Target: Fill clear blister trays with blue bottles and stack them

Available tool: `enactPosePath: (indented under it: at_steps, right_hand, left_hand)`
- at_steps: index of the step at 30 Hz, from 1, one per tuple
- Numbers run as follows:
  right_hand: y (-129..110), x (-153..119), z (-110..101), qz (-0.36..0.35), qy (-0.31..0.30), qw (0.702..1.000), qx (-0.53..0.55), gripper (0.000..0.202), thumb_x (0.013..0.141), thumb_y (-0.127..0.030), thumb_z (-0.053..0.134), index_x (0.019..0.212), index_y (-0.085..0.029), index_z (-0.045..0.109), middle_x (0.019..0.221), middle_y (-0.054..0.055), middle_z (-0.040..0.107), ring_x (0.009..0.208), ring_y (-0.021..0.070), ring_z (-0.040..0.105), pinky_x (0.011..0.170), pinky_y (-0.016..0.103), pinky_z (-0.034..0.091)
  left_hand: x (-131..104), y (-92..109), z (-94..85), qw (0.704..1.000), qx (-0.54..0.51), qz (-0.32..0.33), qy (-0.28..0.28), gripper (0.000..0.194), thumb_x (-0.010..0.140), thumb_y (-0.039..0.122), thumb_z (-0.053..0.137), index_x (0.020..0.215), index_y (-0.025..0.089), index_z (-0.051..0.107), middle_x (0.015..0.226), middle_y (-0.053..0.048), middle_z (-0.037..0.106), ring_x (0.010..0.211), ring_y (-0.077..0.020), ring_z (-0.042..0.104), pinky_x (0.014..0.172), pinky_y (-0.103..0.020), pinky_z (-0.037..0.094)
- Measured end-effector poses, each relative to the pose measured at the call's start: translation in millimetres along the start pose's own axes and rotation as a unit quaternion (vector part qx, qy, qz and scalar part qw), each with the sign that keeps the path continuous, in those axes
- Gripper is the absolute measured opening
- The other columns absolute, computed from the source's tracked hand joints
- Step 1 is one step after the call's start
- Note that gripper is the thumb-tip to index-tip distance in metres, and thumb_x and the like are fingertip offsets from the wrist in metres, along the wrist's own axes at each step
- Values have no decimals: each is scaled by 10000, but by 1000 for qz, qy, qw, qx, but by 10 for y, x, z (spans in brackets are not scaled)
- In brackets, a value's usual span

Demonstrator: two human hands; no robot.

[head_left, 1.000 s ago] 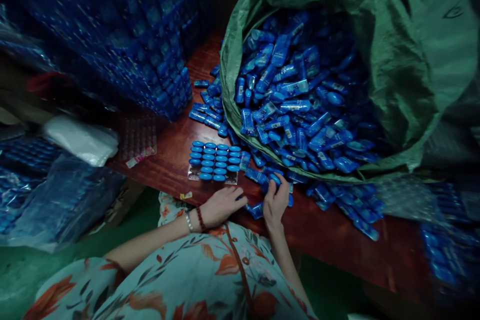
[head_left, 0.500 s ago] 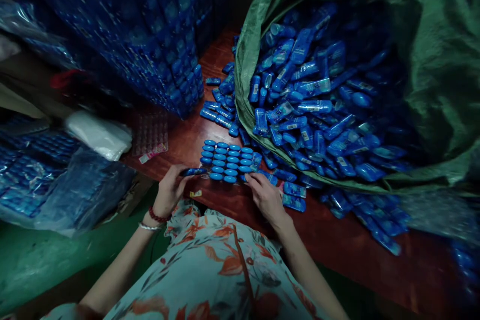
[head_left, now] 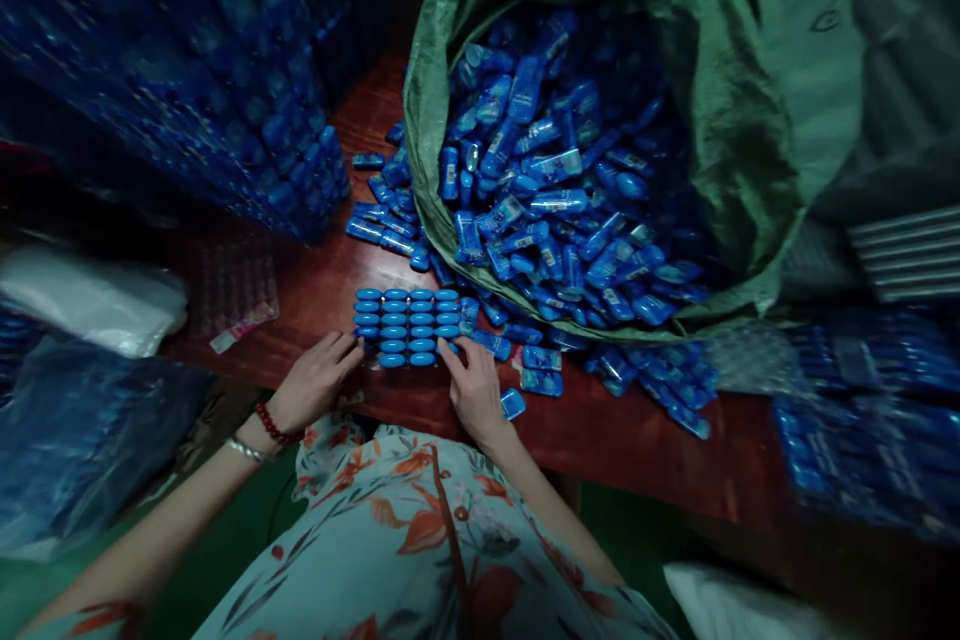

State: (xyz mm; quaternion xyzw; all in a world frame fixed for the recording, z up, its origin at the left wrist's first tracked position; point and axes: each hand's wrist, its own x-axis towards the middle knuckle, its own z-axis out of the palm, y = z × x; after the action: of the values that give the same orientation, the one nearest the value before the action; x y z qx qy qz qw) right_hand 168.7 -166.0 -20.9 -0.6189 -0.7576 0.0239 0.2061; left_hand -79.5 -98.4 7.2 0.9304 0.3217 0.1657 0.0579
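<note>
Two hands are flanking the blue tray [head_left: 407, 325] on the surface [head_left: 315, 290]: left hand [head_left: 315, 382] and right hand [head_left: 471, 382], grips released, fingertips touching its ends. Pressing evenly is keeping rows aligned.

Tray of capsules [head_left: 407, 325] sits at the table's [head_left: 622, 450] near edge, left hand [head_left: 315, 382] at its left side, right hand [head_left: 472, 385] at its right. Behind and to the right, the sack [head_left: 720, 120] spills loose pieces [head_left: 555, 210] onto the table. Stacked packs [head_left: 225, 100] stand far left.
</note>
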Motion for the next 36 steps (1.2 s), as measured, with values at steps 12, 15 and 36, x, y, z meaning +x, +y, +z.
enactPosePath:
  at_steps: [12, 15, 36]
  right_hand:
    - [521, -199, -224, 233, 159, 949, 140, 285, 927, -290, 412, 1063, -187, 641, 909, 70, 612, 877, 181, 540, 816, 331, 433]
    - [684, -240, -248, 243, 75, 964, 73, 312, 920, -362, 421, 1061, -190, 641, 875, 70, 591, 847, 198, 514, 783, 341, 411]
    - [651, -561, -450, 218, 16, 972, 80, 335, 908, -409, 438, 1111, -220, 627, 948, 74, 597, 812, 184, 578, 711, 302, 456]
  left_hand:
    - [-72, 28, 77, 999, 17, -13, 38, 391, 869, 130, 360, 1221, 197, 518, 1102, -137, 535, 916, -232, 519, 756, -356, 468]
    - [-81, 189, 45, 990, 19, -78, 117, 473, 850, 107, 406, 1289, 269, 468, 1158, -124, 508, 961, -237, 522, 798, -381, 451]
    - [2099, 1010, 773, 958, 22, -156, -241, 238, 854, 63, 415, 937, 39, 636, 926, -197, 648, 912, -253, 570, 768, -377, 351]
